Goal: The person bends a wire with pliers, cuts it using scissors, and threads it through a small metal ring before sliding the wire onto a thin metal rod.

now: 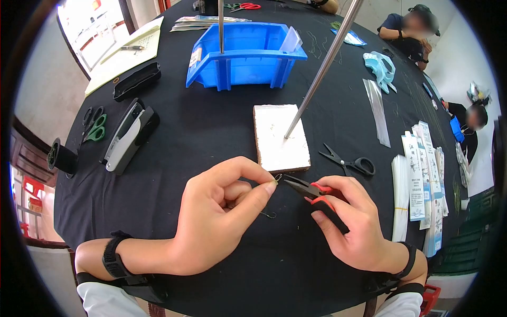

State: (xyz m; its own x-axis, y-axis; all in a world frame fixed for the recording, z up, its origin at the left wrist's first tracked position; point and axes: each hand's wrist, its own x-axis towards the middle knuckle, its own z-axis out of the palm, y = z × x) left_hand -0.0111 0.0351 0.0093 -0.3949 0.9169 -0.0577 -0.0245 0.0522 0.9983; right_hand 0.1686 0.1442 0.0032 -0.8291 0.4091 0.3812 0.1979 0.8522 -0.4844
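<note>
Between thumb and forefinger, my left hand (222, 211) pinches a small dark wire loop (279, 177). A thin strand with a hooked end (271, 215) hangs out below those fingers. My right hand (354, 222) grips needle-nose pliers (303, 187) with red and black handles, their jaws pointing left, just beside the loop. Right behind the fingertips lies a white-topped block (282, 119) with a metal rod (322, 71) rising from it. Black scissors (348, 161) rest just beyond the pliers.
At the back stands a blue bin (245, 68). To the left are a stapler (129, 137), green-handled scissors (95, 127) and a black case (136, 81). Printed packets (417, 179) and clear strips (376, 113) lie to the right. Two people sit at far right.
</note>
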